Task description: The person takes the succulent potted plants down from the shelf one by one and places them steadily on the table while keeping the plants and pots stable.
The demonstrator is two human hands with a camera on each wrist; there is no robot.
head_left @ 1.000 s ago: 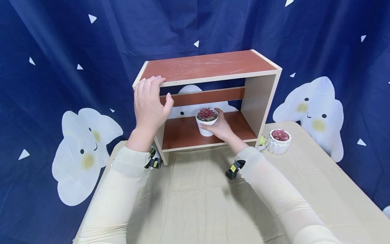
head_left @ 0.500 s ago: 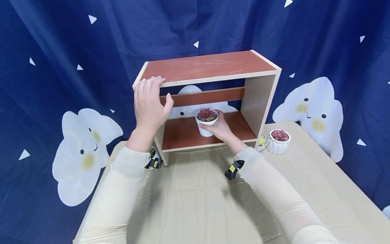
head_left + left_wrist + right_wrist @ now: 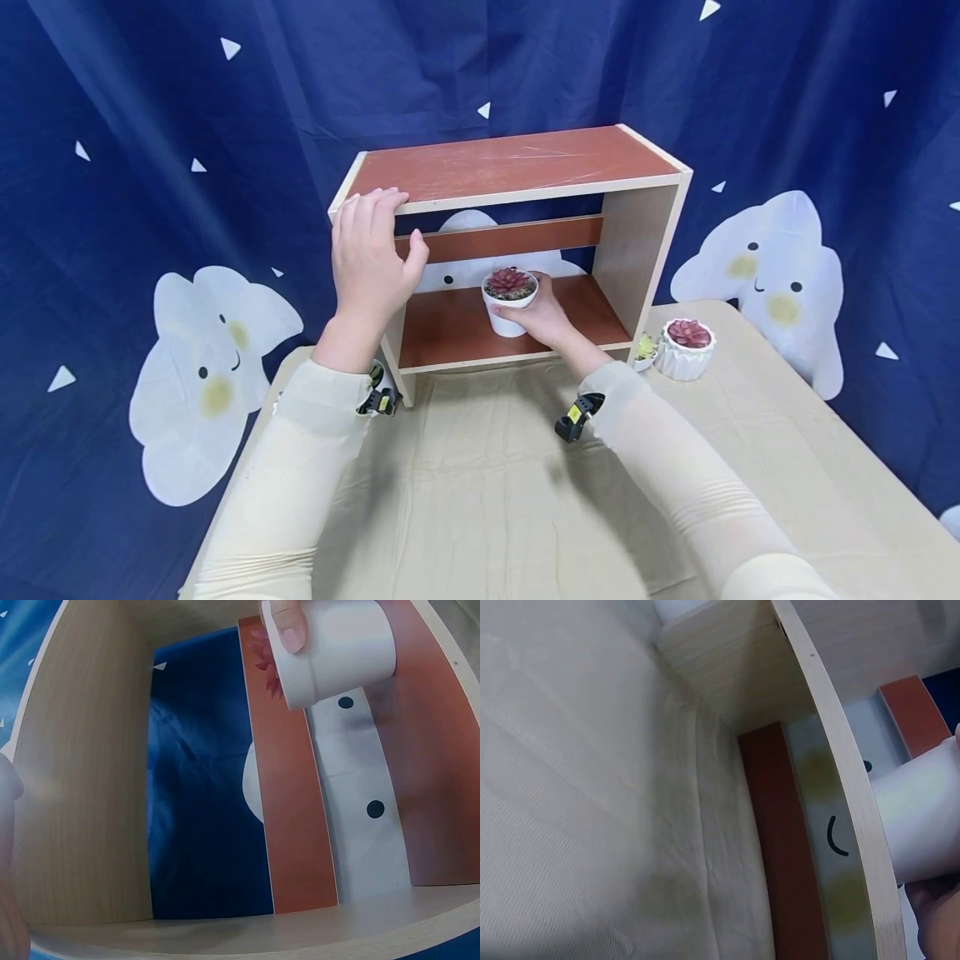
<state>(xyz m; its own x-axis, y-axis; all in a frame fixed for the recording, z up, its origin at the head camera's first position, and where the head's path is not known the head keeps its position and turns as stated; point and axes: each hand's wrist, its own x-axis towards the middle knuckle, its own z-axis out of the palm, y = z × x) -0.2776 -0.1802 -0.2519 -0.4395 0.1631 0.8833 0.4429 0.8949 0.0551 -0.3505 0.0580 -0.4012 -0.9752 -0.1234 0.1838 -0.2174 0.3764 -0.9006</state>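
Observation:
In the head view a small wooden shelf unit with reddish-brown boards stands on the table. My left hand rests on the front left corner of its top, thumb spread away from the fingers. Inside, over the lower board, a white pot with a dark red succulent stands upright. My right hand grips this pot from the right side, thumb across its front. The left wrist view shows the white pot with a thumb on its wall; the right wrist view catches its lower part.
Right of the shelf, a ribbed white pot with a red succulent sits on the beige cloth-covered table. Beside it is a small yellow-green plant, partly behind the shelf's side. A blue curtain with white clouds hangs close behind.

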